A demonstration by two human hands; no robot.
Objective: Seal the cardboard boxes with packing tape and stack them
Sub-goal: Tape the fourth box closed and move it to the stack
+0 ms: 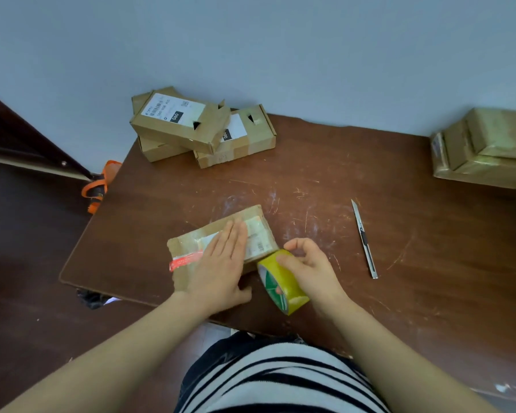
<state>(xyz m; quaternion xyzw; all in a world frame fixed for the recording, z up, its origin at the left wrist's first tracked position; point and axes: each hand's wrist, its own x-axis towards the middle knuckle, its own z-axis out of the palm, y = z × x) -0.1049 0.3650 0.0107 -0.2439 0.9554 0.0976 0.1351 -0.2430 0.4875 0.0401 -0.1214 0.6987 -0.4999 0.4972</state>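
Box (188, 248) is kept near-centre on table (310, 174), pinned flat under left hand (221, 263), fingers straight, no grip, prob. so it can't slide. Tape roll (283, 281) is held in right hand (310, 263) grip, just beside box's rt corner, ready for taping. Knife (365, 239) is left nearby for cuts.

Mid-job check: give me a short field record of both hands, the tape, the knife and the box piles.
left hand: flat, fingers straight, pressing the top of the near box
right hand: grips the yellow tape roll at that box's near right corner
knife: lies on the table right of the hands, untouched
far-left pile: three boxes, loosely heaped
right-edge stack: boxes, apparently taped
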